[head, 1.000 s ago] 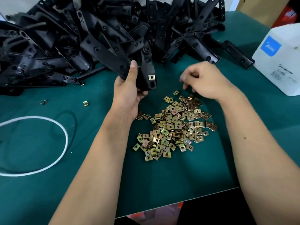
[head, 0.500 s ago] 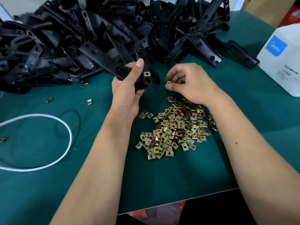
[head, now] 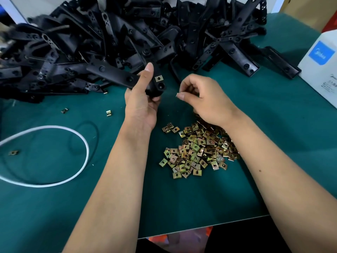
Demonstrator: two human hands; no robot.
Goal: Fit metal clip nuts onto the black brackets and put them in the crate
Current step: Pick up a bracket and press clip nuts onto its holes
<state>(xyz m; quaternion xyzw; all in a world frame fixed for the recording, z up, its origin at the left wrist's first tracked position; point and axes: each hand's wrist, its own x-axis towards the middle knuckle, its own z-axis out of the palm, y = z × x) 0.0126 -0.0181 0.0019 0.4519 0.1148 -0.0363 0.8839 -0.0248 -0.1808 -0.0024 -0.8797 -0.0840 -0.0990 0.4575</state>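
My left hand grips a black bracket above the green table, thumb up along its side. One brass clip nut sits fitted on the bracket's near end, above an empty hole. My right hand pinches a single clip nut between thumb and forefinger, a short way right of the bracket's end and apart from it. A loose heap of clip nuts lies on the table under my right wrist. No crate is in view.
A big pile of black brackets fills the back of the table. Three stray clip nuts lie at left beside a white cord loop. A white box stands at the right edge. The table's front edge is near.
My right hand lifted from the nut heap with one nut and brought it toward the bracket's end. My left hand kept hold of the bracket, raising it slightly.
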